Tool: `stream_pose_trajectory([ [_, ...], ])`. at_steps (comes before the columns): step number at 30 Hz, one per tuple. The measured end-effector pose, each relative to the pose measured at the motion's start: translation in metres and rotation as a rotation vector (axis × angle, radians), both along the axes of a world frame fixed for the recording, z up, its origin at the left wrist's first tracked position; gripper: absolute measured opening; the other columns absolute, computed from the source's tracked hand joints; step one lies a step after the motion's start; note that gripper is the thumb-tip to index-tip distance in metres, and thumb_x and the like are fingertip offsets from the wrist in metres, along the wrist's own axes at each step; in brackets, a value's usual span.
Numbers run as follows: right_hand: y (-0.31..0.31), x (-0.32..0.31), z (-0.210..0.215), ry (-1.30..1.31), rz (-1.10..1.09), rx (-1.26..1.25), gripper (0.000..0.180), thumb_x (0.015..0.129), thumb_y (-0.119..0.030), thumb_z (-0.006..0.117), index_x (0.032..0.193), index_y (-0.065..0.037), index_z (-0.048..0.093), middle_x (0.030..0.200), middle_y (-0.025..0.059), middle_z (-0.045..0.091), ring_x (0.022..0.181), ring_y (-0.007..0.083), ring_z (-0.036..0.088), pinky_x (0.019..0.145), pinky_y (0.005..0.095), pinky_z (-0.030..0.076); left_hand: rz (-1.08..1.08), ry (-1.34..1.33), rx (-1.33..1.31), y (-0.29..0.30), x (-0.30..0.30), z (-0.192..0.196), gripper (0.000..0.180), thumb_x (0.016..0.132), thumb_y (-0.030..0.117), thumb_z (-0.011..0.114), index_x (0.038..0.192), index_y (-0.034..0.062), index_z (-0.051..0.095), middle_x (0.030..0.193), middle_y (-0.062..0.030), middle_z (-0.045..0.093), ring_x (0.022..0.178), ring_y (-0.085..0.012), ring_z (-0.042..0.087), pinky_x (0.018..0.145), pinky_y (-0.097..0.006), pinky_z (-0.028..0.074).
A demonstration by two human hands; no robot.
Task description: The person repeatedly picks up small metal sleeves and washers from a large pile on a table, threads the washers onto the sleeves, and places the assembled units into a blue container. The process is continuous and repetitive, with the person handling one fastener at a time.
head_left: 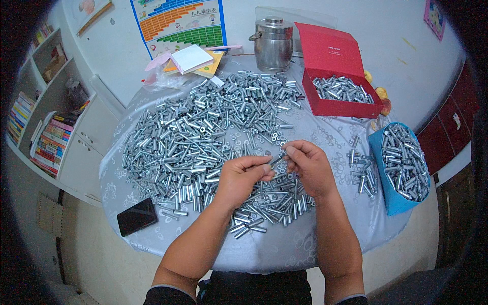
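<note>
My left hand and my right hand meet above the middle of a round table. Between their fingertips they pinch one small silver metal bolt, the left hand on its lower end, the right on its upper end. Under and beyond the hands lies a wide heap of silver metal sleeves, bolts and washers. A small group of finished-looking pieces lies just right of my right hand.
A red open box with metal parts stands at the back right. A blue bin full of metal pieces sits at the right edge. A steel pot, notebooks and a black phone are also on the table.
</note>
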State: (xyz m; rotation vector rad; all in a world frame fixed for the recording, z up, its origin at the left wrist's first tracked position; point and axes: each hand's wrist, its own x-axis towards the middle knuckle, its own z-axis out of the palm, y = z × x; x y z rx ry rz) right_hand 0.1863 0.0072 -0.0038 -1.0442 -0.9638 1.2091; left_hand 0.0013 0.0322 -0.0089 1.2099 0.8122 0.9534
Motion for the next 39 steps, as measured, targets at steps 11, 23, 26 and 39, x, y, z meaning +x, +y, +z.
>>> stream_pose_trajectory([
  [11,-0.011,0.002,0.016,-0.424,-0.034,0.076,0.02,0.086,-0.013,0.067,0.101,0.001,0.068,0.077,0.0019,0.063,0.066,0.0074,0.054,0.061,0.0231,0.044,0.012,0.03,0.051,0.001,-0.002,-0.002,0.023,0.087,0.0,0.063,0.109,-0.0052,0.066,0.088,-0.0143,0.071,0.078,-0.016,0.068,0.072,-0.025,0.055],
  [23,-0.006,-0.002,0.006,-0.462,-0.142,0.076,0.019,0.089,-0.018,0.064,0.087,0.001,0.064,0.068,0.0018,0.059,0.061,0.008,0.052,0.057,0.025,0.043,0.038,0.122,0.227,-0.003,-0.002,0.004,0.019,0.085,-0.001,0.065,0.104,-0.0041,0.068,0.088,-0.0121,0.069,0.076,-0.0152,0.067,0.07,-0.025,0.053],
  [26,-0.01,-0.001,0.014,-0.37,-0.017,0.034,0.018,0.09,-0.018,0.063,0.09,0.0,0.064,0.069,0.0019,0.06,0.062,0.008,0.053,0.057,0.0249,0.043,0.039,0.118,0.235,-0.002,-0.003,0.003,0.02,0.085,-0.001,0.065,0.104,-0.0039,0.069,0.087,-0.0119,0.069,0.076,-0.0151,0.067,0.069,-0.025,0.053],
  [39,-0.004,0.012,-0.005,-0.541,0.023,-0.037,0.018,0.092,-0.02,0.059,0.09,-0.002,0.061,0.071,0.0001,0.059,0.061,0.0079,0.052,0.057,0.024,0.043,0.037,0.167,0.291,-0.002,-0.003,0.003,0.018,0.084,0.0,0.066,0.101,-0.0026,0.07,0.086,-0.0105,0.069,0.075,-0.014,0.067,0.068,-0.024,0.052],
])
